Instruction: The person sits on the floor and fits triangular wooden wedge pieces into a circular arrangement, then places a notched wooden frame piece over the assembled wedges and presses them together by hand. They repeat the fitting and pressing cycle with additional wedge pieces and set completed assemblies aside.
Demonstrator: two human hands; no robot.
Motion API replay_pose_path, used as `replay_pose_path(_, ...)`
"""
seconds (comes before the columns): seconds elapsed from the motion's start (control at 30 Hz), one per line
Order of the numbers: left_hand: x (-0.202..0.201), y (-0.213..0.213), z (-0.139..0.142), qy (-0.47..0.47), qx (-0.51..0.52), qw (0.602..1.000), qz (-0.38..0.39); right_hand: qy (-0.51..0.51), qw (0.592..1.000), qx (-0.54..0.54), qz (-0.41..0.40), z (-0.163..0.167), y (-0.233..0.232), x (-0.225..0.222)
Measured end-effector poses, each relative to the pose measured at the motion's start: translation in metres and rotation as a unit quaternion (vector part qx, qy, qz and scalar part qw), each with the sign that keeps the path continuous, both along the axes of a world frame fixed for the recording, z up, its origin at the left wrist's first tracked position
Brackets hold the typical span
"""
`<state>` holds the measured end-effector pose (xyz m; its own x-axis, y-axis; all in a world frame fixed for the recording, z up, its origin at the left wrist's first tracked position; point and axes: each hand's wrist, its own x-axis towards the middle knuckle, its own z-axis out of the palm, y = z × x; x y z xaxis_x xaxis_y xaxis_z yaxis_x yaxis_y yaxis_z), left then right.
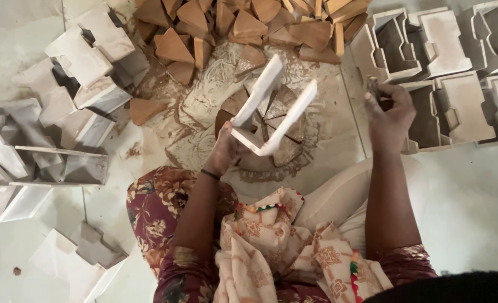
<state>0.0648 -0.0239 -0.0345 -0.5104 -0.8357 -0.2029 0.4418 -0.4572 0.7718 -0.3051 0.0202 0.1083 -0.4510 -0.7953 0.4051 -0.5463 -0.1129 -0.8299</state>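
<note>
Pale tiled floor (468, 191) fills the view, streaked with brown clay dust around a seated person's lap. At the middle of it the left hand (226, 151) has its grip clenched on the base of a white U-shaped mould (271, 115), held tilted above the floor with its two arms pointing up and away from the person. Under the mould lie flat brown clay wedges (282, 112), fitted together in a round patch on the dusty floor. Beyond the mould, a heap of brown clay triangles (243, 25) closes off the far edge. To the right of the mould, the right hand (389, 115) is raised with its fingers pinched on a small dark object (372, 85); I cannot tell what it is. Just past that hand a row of white moulds (457, 73) stands packed close together, walling off that side. To the left of the mould, more white moulds (69, 106) lie tumbled in a loose pile, some stacked, some on their sides. Open floor remains between that pile and the clay patch, and a wider bare stretch lies below the packed row, beside the person's knee. A patterned cloth (282, 247) drapes over the lap, near the mould's lower side.
</note>
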Motion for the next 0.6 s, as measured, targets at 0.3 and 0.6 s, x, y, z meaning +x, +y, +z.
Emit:
replay_pose_path(0.3, -0.009, 0.009, -0.022, -0.182, 0.102, 0.965, -0.161, 0.102, 0.993, 0.036, 0.043, -0.005, -0.009, 0.039)
replay_pose_path(0.6, -0.007, 0.007, -0.015, -0.203, 0.137, 0.967, -0.063, 0.141, 0.987, 0.036, 0.063, -0.003, -0.009, 0.053)
